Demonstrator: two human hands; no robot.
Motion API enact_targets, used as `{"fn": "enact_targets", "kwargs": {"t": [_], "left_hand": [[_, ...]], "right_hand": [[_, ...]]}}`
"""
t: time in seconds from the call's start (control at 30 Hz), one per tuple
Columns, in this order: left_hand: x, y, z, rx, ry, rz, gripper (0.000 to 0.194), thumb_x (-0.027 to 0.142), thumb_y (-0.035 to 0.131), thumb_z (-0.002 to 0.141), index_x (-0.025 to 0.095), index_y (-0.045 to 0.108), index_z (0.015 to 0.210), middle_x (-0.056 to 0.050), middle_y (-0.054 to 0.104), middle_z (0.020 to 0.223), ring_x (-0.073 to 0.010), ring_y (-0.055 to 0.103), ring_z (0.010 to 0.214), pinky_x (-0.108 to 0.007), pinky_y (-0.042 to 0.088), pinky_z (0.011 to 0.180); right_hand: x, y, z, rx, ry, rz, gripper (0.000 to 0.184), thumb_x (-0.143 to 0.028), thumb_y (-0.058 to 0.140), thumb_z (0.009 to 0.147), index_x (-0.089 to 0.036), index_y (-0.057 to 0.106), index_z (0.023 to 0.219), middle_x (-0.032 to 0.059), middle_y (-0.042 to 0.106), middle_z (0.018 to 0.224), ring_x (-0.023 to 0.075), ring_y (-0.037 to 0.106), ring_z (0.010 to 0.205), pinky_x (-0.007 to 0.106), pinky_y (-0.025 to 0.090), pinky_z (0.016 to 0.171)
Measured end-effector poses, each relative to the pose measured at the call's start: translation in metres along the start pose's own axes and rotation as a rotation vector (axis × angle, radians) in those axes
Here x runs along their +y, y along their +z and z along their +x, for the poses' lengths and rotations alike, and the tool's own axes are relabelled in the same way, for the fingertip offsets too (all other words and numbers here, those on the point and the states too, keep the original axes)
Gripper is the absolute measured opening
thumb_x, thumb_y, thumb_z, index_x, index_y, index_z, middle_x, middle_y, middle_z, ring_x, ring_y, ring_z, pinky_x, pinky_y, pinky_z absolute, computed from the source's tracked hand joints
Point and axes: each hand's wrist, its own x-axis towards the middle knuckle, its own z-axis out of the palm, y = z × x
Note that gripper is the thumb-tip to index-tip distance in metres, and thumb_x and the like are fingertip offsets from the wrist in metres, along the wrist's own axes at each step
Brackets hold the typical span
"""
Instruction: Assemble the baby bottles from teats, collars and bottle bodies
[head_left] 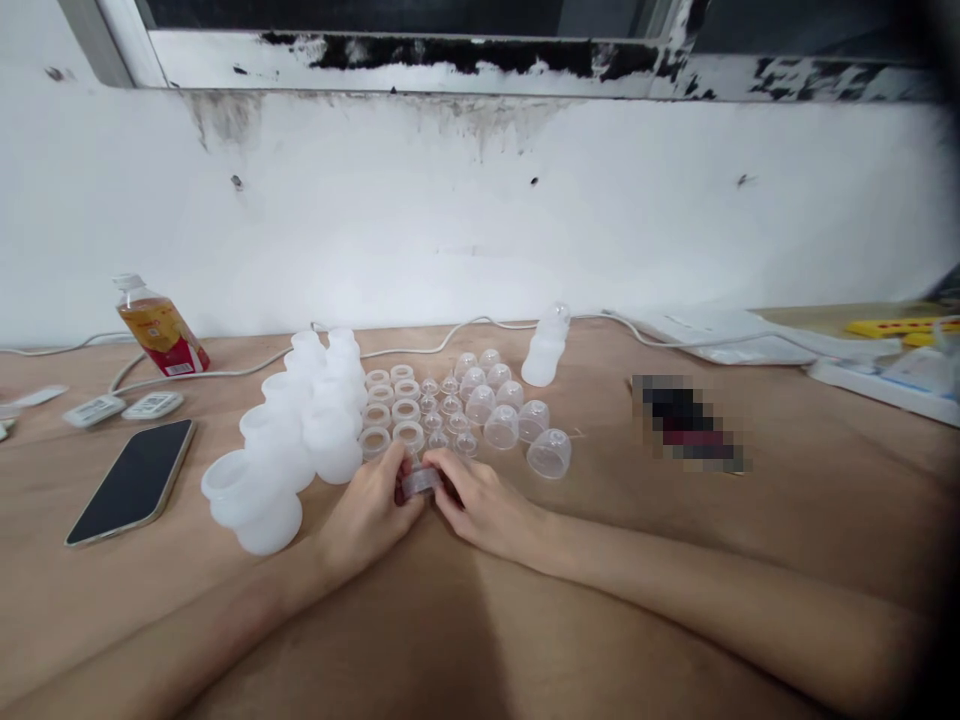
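Observation:
Both hands meet low over the table in the middle of the view, pinching one clear collar ring (421, 482) between them. My left hand (379, 500) grips its left side and my right hand (476, 500) its right side; the fingers hide part of it. Just beyond stand rows of similar collar rings (406, 411) and, to their right, small clear nipples (454, 422). Domed clear caps (502, 427) line up farther right. White baby bottle bodies (330, 440), without tops, stand left of the rings.
One assembled baby bottle (544, 350) stands near the wall. At left are a smartphone (135, 482), a drink bottle (163, 328) and two white tags (152, 403). A cable (450, 335) runs along the back. At right lie a plastic bag (727, 335), a blurred dark object (686, 423) and a power strip (885, 385).

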Motion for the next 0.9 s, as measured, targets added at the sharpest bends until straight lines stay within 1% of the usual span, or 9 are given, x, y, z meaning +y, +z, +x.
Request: {"fn": "enact_targets", "kwargs": {"t": [0.1,0.2,0.27,0.33,0.47,0.6,0.73,0.8,0.9], "left_hand": [[-0.0016,-0.0002,0.0022,-0.015,0.023,-0.021,0.012,0.011,0.041,0.066,0.020,0.036,0.072,0.005,0.043,0.061,-0.0099,0.041,0.053,-0.022,0.030,0.050],[-0.0028,-0.0018,0.0018,-0.036,0.011,-0.123,0.011,0.012,0.042,0.070,0.019,0.038,0.076,0.005,0.046,0.063,-0.0094,0.043,0.054,-0.021,0.033,0.050],[-0.0030,-0.0033,0.0003,-0.043,-0.011,-0.206,0.009,0.015,0.042,0.072,0.019,0.039,0.080,0.004,0.047,0.065,-0.0089,0.045,0.055,-0.020,0.035,0.051],[-0.0029,-0.0047,-0.0010,-0.043,-0.026,-0.241,0.009,0.016,0.043,0.074,0.019,0.039,0.081,0.005,0.047,0.063,-0.0083,0.043,0.054,-0.019,0.034,0.050],[-0.0023,-0.0059,-0.0019,-0.033,-0.025,-0.223,0.012,0.016,0.046,0.072,0.019,0.040,0.082,0.006,0.046,0.060,-0.0079,0.041,0.052,-0.019,0.033,0.049],[-0.0016,-0.0046,-0.0016,-0.042,0.000,-0.170,0.013,0.014,0.046,0.071,0.019,0.042,0.083,0.005,0.048,0.066,-0.0077,0.042,0.054,-0.019,0.034,0.050],[-0.0006,-0.0027,-0.0016,-0.038,0.023,-0.104,0.014,0.010,0.044,0.070,0.019,0.040,0.080,0.005,0.046,0.062,-0.0078,0.042,0.053,-0.018,0.033,0.049],[0.0002,-0.0028,-0.0024,-0.032,0.044,-0.104,0.014,0.010,0.044,0.070,0.019,0.040,0.080,0.005,0.046,0.062,-0.0080,0.043,0.054,-0.018,0.035,0.050],[0.0014,-0.0049,-0.0056,0.032,0.090,-0.119,0.012,0.012,0.043,0.072,0.019,0.040,0.082,0.004,0.049,0.068,-0.0088,0.047,0.058,-0.019,0.039,0.054]], "right_hand": [[-0.0006,-0.0015,0.0022,0.011,0.056,0.044,0.022,-0.010,0.037,0.078,-0.018,0.041,0.097,0.0028,0.056,0.080,0.0123,0.053,0.069,0.025,0.042,0.064],[-0.0011,-0.0040,0.0044,0.029,0.106,0.093,0.015,-0.013,0.037,0.079,-0.019,0.042,0.092,0.0007,0.056,0.075,0.0107,0.051,0.062,0.023,0.040,0.060],[-0.0010,-0.0055,0.0052,0.035,0.107,0.125,0.014,-0.013,0.037,0.079,-0.019,0.043,0.090,-0.0001,0.055,0.072,0.0098,0.050,0.059,0.022,0.039,0.058],[-0.0002,-0.0061,0.0052,0.037,0.082,0.145,0.015,-0.013,0.039,0.077,-0.018,0.043,0.091,-0.0009,0.054,0.071,0.0090,0.048,0.057,0.021,0.039,0.056],[0.0026,-0.0046,0.0042,0.041,0.060,0.147,0.019,-0.013,0.043,0.075,-0.018,0.043,0.093,-0.0020,0.051,0.069,0.0081,0.046,0.056,0.020,0.038,0.055],[0.0026,-0.0036,0.0038,0.018,0.065,0.126,0.019,-0.012,0.041,0.075,-0.018,0.044,0.093,-0.0026,0.050,0.066,0.0087,0.046,0.056,0.021,0.038,0.056],[-0.0003,-0.0047,0.0037,0.020,0.046,0.097,0.019,-0.009,0.041,0.075,-0.017,0.045,0.091,-0.0017,0.052,0.068,0.0089,0.047,0.057,0.021,0.038,0.056],[-0.0008,-0.0052,0.0032,0.041,0.024,0.094,0.019,-0.008,0.041,0.075,-0.017,0.045,0.090,-0.0009,0.054,0.070,0.0090,0.048,0.059,0.021,0.039,0.057],[0.0006,-0.0056,0.0014,0.131,-0.037,0.094,0.017,-0.011,0.041,0.077,-0.018,0.045,0.093,0.0009,0.056,0.078,0.0092,0.050,0.062,0.021,0.041,0.059]]}}
